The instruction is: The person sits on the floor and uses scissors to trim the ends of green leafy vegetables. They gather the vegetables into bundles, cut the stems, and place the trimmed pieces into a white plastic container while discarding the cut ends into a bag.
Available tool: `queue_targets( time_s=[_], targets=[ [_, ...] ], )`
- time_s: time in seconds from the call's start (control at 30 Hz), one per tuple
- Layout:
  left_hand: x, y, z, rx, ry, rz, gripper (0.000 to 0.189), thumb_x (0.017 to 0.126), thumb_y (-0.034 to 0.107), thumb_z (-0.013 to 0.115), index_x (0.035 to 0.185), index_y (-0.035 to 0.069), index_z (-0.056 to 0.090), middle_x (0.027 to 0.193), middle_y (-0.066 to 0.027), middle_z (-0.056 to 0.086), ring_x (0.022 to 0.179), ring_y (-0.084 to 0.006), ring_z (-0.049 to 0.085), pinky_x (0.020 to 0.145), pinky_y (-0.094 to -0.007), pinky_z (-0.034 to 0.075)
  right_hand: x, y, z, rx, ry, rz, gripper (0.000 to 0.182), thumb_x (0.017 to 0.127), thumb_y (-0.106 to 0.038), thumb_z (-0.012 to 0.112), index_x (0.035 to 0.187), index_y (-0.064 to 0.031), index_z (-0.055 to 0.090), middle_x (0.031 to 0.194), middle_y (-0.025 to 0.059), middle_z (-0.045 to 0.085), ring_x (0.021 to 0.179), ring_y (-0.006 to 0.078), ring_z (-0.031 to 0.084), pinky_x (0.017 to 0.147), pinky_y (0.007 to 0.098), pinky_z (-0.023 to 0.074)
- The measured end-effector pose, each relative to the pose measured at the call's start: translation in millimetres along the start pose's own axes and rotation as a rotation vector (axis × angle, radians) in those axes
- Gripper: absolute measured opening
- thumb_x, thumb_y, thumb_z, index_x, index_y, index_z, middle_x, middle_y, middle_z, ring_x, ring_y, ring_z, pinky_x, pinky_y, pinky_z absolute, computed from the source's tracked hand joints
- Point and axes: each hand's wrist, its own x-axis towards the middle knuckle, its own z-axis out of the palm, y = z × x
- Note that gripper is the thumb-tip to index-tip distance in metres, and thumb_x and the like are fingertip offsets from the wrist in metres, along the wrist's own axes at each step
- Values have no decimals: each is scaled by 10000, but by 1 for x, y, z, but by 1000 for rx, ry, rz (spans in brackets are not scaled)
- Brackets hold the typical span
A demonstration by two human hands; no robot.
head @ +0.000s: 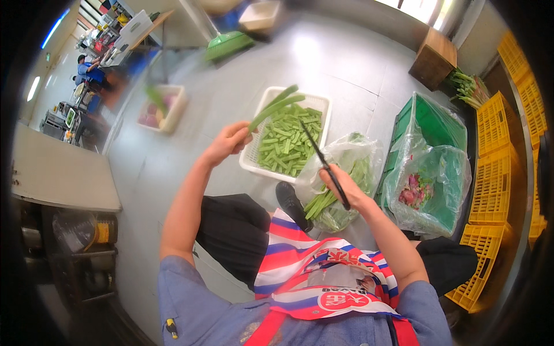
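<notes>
Several long flat green beans (277,106) are gripped in my left hand (231,140), their far ends pointing up and to the right. They hang over a white plastic basket (249,162) that holds a heap of short cut bean pieces (285,138). My right hand (346,186) is closed around a slim dark knife (312,140). Its blade tip reaches over the basket's right side, apart from the beans in my left hand. Below my right hand lies an open clear plastic bag (370,151) with whole green beans (320,205) in it.
To the right stands a green crate (400,129) lined with clear plastic, holding reddish scraps (415,192). Yellow crates (491,186) line the wall beside a wooden box (435,58). A blurred basket of onions (158,110) and a green broom (227,45) are farther off. A person (88,71) works at a distant table.
</notes>
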Motion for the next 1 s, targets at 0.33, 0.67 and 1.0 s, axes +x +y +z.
queue_targets(
  time_s=[0.33,0.67,1.0],
  targets=[
    [6,-28,-12,141,-99,-95,250,945,260,415,1070,81,538,658,70,391,502,-12,286,436,-166,226,55,-15,30,3,-192,167,600,865,-556,416,919,33,518,664,66,476,593,160,477,562,318,414],
    [28,-42,-29,82,-121,-208,268,957,279,387,1079,92,535,658,69,399,476,-15,263,405,-178,205,80,-12,40,-75,-162,329,686,837,-627,371,780,37,535,599,73,486,496,164,496,480,302,408],
    [48,-49,-34,-143,-14,-239,181,928,233,422,944,59,471,697,16,488,472,-31,289,416,-187,220,68,-6,57,-177,-224,167,652,891,-535,320,882,82,530,815,237,580,801,303,544,784,377,412]
  ],
)
